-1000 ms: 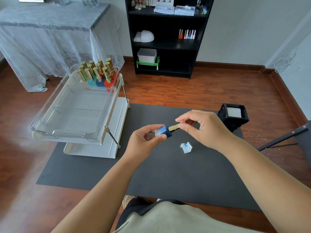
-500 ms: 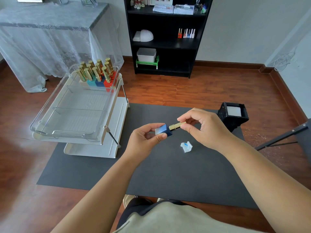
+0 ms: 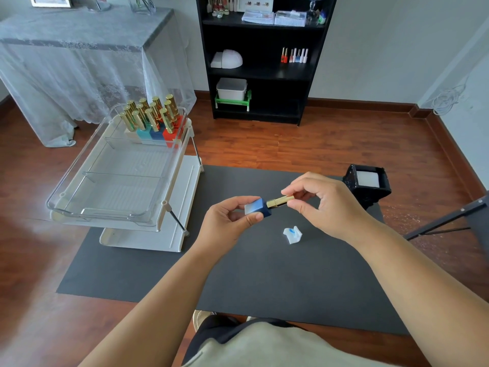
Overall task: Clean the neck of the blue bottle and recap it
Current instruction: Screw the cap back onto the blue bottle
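A single wide-angle head-worn camera looks forward and down over the person's forearms at a dark mat on a wood floor. The clear tiered rack sits near left, a black shelf unit stands far against the wall, edges visibly bowed.

Far end of gold cap hidden under right hand fingers; bottle neck concealed inside cap. Black stand cut by right edge. Shelf bottles too small to identify.
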